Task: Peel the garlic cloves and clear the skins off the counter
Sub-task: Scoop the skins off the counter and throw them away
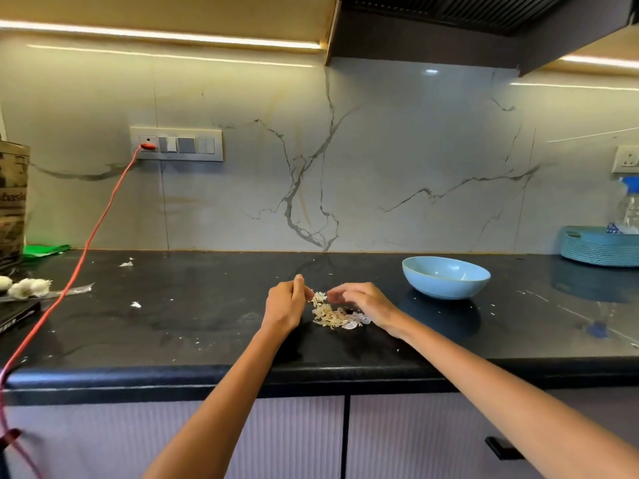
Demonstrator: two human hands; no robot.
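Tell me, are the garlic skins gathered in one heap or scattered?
Mostly gathered: the garlic skins lie heaped on the black counter between the left hand and right hand. A few stray flakes lie apart.

Two bare forearms, nothing worn

The left grip and the right grip are uncovered hands: no gloves, no rings or watch that I can make out. Back from each grip the wrist and forearm run bare as far as the lower edge of view, slim and smooth, with no sleeve, cuff, band or marking showing anywhere along them.
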